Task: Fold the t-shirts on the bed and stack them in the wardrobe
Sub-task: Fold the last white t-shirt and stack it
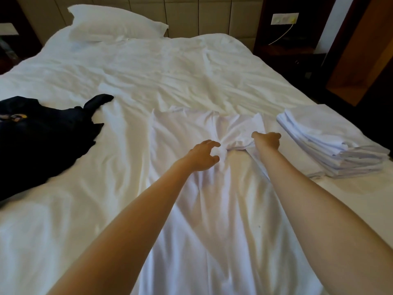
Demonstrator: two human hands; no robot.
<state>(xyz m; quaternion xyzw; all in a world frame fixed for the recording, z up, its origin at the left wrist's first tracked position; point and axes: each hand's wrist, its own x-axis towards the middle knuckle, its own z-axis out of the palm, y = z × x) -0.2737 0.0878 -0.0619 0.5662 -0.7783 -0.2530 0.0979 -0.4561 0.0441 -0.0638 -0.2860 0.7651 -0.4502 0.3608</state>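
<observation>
A white t-shirt lies spread along the middle of the bed, its far end bunched up. My left hand pinches a gathered fold of that shirt between thumb and curled fingers. My right hand grips the bunched fabric at the shirt's right side. A stack of folded white t-shirts sits at the bed's right edge, just right of my right hand. A crumpled black t-shirt with a small print lies at the left side.
The bed has a rumpled white sheet and a white pillow at the headboard. A dark nightstand with a wall socket and cable stands back right. A wooden panel rises at the far right.
</observation>
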